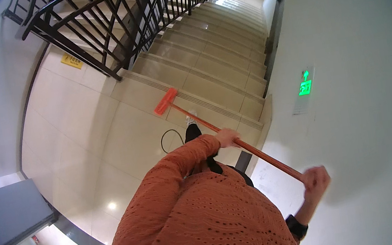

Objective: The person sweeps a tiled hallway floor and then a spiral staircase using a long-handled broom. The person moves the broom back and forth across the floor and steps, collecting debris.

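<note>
A red-headed floor broom or brush [165, 101] rests near the top edge of the stairs, flat on the tiled landing as far as I can tell. Its long orange-brown pole [272, 159] slants down to the right across my body. Partway along the pole, my left hand [228, 137] is wrapped around it. My right hand [315, 178] grips the pole's upper end, close to the white wall. Slight blur covers both hands. Below the pole, the toe of my white shoe [191, 117] shows on the landing.
Tiled stairs [200, 51] descend ahead, beside a black metal railing [116, 24]. A white wall [352, 99] with a lit green exit sign [304, 83] borders the right. A dark cable loop [163, 142] lies by my foot. Yellow floor sign [71, 61] near the railing.
</note>
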Tool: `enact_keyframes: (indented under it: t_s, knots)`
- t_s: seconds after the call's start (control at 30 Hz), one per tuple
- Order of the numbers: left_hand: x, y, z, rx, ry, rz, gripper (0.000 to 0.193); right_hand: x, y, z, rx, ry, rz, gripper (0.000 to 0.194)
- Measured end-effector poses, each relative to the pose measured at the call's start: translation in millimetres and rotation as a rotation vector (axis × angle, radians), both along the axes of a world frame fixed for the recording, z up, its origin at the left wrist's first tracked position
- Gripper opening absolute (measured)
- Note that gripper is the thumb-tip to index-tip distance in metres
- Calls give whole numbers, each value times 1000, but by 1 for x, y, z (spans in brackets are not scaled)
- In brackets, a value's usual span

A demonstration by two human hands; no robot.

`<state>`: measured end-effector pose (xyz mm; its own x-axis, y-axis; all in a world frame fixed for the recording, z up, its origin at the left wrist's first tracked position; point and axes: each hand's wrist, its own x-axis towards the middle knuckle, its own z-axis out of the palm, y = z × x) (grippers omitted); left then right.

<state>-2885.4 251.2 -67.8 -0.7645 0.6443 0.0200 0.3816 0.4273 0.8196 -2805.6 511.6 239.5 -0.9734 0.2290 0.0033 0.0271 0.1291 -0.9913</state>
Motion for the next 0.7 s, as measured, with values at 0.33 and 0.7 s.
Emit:
enact_keyframes:
  t_s: [0.33,0.7]
  knots:
    - [-143,-5,30,-118,-4,-39,35,-113,-32,7,-87,122,-98,34]
    - [-222,-93,-27,-261,5,232,17,-241,-165,-125,-71,-250,264,13]
